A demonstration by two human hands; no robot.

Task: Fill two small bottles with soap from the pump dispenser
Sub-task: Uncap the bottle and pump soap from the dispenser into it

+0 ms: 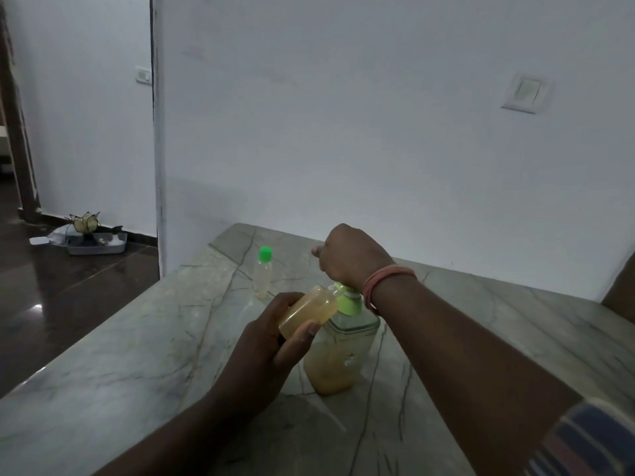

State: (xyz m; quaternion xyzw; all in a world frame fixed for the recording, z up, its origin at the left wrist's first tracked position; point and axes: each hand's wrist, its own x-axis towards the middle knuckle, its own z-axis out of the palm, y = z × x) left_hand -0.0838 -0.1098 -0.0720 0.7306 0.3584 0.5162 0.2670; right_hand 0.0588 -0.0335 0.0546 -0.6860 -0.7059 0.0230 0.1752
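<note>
The small bottle (307, 312), light, likely slippery plastic best taken round its body, is tilting at frame centre with the left hand (264, 348) grasping it at the nozzle while the right hand (348, 257), fingers curled, is pressing the pump dispenser (340, 348).

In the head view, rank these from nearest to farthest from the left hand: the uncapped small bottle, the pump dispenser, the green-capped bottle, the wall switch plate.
1. Uncapped small bottle: held in the left hand itself.
2. Pump dispenser: just right of that hand, on the counter.
3. Green-capped bottle: farther back on the counter.
4. Wall switch plate: high on the far wall, right.
</note>
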